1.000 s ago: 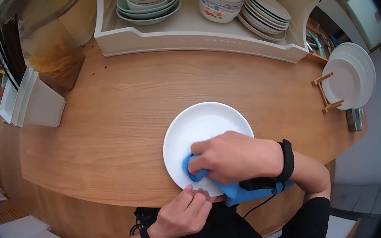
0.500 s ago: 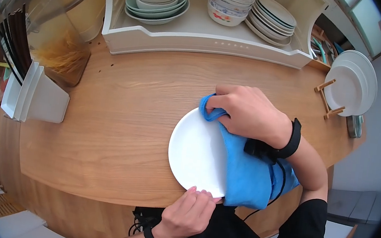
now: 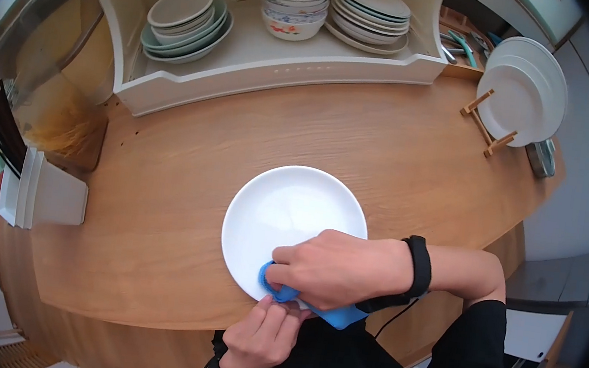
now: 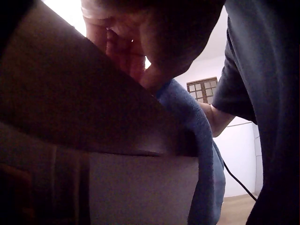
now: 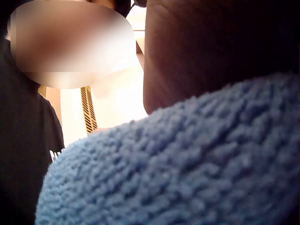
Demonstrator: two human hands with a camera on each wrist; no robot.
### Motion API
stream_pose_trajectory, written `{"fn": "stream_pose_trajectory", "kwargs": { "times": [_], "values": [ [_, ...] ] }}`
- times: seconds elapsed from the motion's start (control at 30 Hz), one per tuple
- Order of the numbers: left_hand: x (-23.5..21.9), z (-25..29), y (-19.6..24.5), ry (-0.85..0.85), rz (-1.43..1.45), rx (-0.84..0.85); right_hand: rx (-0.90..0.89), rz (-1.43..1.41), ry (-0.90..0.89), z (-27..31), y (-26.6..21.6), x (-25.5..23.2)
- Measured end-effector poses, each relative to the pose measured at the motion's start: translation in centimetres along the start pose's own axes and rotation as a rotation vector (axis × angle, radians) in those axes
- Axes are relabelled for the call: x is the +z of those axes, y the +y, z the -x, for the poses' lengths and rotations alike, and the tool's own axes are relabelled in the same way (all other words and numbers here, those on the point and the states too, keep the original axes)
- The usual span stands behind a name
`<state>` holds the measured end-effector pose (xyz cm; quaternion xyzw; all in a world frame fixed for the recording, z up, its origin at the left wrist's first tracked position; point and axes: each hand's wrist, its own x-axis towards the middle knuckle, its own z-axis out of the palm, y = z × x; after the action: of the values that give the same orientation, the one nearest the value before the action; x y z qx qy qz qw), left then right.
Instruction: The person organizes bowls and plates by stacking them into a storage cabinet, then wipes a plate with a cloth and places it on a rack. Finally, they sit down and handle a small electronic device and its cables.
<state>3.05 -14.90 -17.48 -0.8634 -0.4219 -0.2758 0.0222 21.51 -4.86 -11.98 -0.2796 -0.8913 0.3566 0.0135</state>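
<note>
A white plate [image 3: 291,209] lies on the wooden table near its front edge. The right hand [image 3: 332,269] grips a bunched blue cloth [image 3: 278,285] and presses it on the plate's near part; more of the cloth hangs below the forearm. At the plate's near rim, the left hand [image 3: 265,335] holds the edge with its fingertips, close to the right hand's fingers. In the left wrist view the cloth [image 4: 206,154] drapes over the table edge beside the left hand [image 4: 150,37]. Blue cloth [image 5: 178,164] fills much of the right wrist view, below the right hand [image 5: 211,51].
At the back, a white shelf [image 3: 279,72] holds stacked bowls [image 3: 291,29] and plates [image 3: 370,17]. White plates [image 3: 514,101] stand in a wooden rack [image 3: 488,134] at right. White containers [image 3: 54,191] with dark chopsticks [image 3: 4,126] stand at left. A cable [image 3: 396,318] hangs by the right forearm.
The right hand has moved with the cloth from the plate's far rim down to its near rim, after being near the plate's lower middle. The left hand stays at the near rim. The head view has shifted.
</note>
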Motion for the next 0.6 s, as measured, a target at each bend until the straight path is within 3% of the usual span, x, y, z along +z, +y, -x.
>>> {"fn": "stream_pose_trajectory", "kwargs": {
  "times": [0.13, 0.3, 0.33, 0.37, 0.4, 0.53, 0.6],
  "values": [
    [0.1, -0.5, -0.1, 0.033, 0.061, 0.035, -0.033, 0.105, 0.133, -0.8, 1.3, 0.2],
    [0.2, 0.4, 0.3, 0.024, 0.086, 0.009, 0.061, 0.129, 0.234, -1.9, 3.6, -1.5],
    [-0.3, -0.2, 0.6, -0.013, 0.052, -0.015, 0.104, 0.135, 0.277, -1.9, 4.4, -2.0],
    [-0.1, -1.2, 0.6, 0.115, 0.072, 0.024, 0.144, 0.139, 0.315, -1.6, 5.1, -2.5],
    [-0.2, -1.5, 0.7, 0.122, 0.072, 0.038, 0.148, 0.147, 0.327, -1.0, 5.6, -3.2],
    [-0.7, -1.5, 0.8, 0.040, 0.102, -0.006, 0.229, 0.200, 0.434, 2.3, 7.6, -5.4],
    [-1.5, -1.8, 0.5, 0.008, 0.093, -0.021, 0.405, 0.369, 0.467, 4.0, 9.0, -7.0]
  ]
}}
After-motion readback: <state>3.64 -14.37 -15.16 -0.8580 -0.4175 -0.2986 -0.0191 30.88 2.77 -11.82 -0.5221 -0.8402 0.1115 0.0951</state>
